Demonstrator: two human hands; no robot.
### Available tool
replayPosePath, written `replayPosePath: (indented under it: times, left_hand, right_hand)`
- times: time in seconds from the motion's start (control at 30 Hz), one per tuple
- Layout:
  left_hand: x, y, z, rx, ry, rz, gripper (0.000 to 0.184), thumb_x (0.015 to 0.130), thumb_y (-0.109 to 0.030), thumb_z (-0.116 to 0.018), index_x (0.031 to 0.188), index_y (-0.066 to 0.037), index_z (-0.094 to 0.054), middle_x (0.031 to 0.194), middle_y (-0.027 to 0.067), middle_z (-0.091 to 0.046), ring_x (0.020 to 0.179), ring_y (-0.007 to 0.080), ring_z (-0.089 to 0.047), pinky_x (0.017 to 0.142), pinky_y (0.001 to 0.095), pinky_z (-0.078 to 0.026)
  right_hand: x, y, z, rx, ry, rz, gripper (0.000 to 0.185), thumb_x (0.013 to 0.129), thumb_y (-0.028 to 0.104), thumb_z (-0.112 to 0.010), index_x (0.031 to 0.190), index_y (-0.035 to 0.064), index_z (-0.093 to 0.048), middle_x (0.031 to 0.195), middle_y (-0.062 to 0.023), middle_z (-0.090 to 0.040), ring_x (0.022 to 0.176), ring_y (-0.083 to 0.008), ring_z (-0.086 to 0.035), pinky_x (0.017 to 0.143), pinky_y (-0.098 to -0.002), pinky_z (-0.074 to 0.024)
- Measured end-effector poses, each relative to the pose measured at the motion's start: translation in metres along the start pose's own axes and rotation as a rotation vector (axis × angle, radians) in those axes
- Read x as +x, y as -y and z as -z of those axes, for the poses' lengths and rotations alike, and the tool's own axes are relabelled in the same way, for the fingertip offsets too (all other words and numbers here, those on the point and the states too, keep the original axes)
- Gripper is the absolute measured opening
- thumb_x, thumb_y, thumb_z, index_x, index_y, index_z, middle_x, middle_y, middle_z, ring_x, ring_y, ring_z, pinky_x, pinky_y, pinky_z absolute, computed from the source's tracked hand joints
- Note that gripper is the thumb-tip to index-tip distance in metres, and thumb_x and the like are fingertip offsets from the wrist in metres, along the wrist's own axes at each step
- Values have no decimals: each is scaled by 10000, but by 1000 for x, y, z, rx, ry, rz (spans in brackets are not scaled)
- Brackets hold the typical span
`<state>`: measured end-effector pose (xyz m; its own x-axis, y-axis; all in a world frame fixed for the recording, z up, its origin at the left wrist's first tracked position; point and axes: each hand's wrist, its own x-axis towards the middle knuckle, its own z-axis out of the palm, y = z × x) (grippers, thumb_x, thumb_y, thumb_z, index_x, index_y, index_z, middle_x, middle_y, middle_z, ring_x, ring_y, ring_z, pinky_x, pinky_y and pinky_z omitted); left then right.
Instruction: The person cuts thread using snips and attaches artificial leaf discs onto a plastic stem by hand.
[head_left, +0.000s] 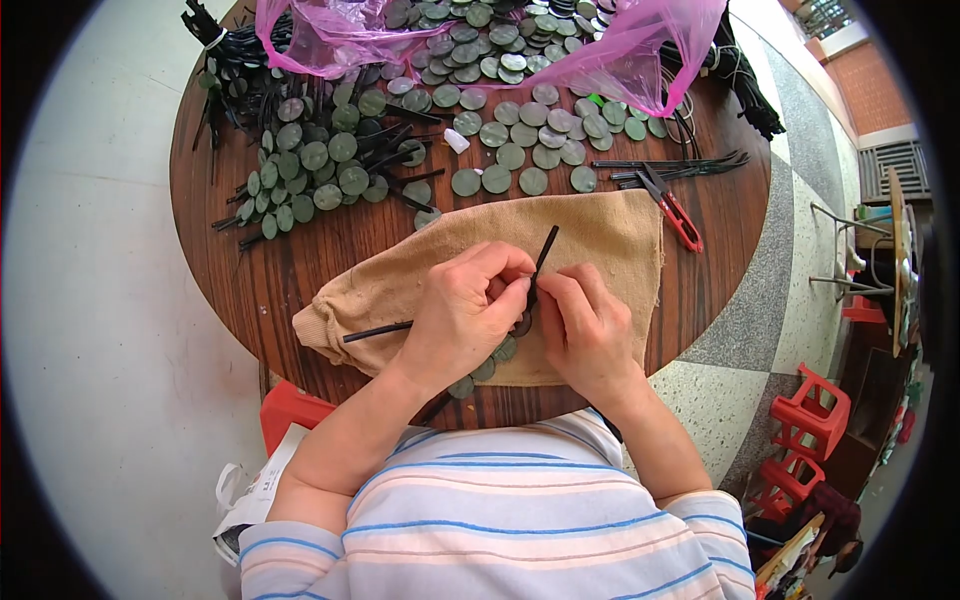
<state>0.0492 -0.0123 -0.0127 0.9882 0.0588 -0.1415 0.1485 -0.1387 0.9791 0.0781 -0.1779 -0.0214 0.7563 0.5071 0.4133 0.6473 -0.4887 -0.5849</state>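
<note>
Above a tan cloth (pixel 590 230), my left hand (pixel 465 315) and my right hand (pixel 590 325) meet with fingertips pinched on a black cord (pixel 547 247). One cord end sticks up between them. Another black cord end (pixel 377 331) pokes out to the left of my left hand. Below my fingers hang several dark green discs (pixel 484 370), partly covered by my left hand and wrist. Just where the cord is gripped, my fingers hide it. A pair of red-handled thread snips (pixel 680 220) lies beyond my right hand, at the cloth's corner.
Loose green discs (pixel 510 156) spread over the round wooden table (pixel 300 300). Corded discs (pixel 315 155) are heaped at left. A pink plastic bag (pixel 650 50) lies at the back, cut black cords (pixel 700 165) at right. Red stools (pixel 810 410) stand on the floor.
</note>
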Motion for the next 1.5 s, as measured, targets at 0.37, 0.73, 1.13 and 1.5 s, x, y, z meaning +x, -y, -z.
replayPosePath:
  times: [0.37,0.73,1.13,1.5]
  left_hand:
    - [-1,-5,1,14,13,7,30,912,31,-628,937,36,-644,886,34,-627,654,64,-629,569,203,-521]
    - [-1,-8,1,20,17,12,22,920,34,-620,936,34,-635,878,36,-621,654,68,-625,571,209,-520]
    - [0,-4,0,70,1,-30,21,919,44,-613,925,35,-631,859,33,-618,641,70,-621,566,211,-512]
    - [0,-5,-1,56,-7,-18,12,914,37,-622,904,32,-625,833,36,-615,622,74,-618,549,220,-506]
  right_hand:
    - [1,3,3,54,6,-40,169,818,-30,-674,962,22,-603,869,-120,-569,682,-292,-632,575,-372,-513]
    - [4,4,8,114,45,-121,186,820,-12,-680,986,18,-600,866,-134,-580,662,-309,-627,563,-389,-510]
    - [-1,4,6,30,27,-27,274,800,-79,-679,1051,7,-611,912,-136,-607,706,-286,-641,580,-365,-526]
    - [-6,0,0,-101,-3,45,272,792,-75,-697,1040,10,-626,903,-123,-616,688,-266,-643,553,-357,-519]
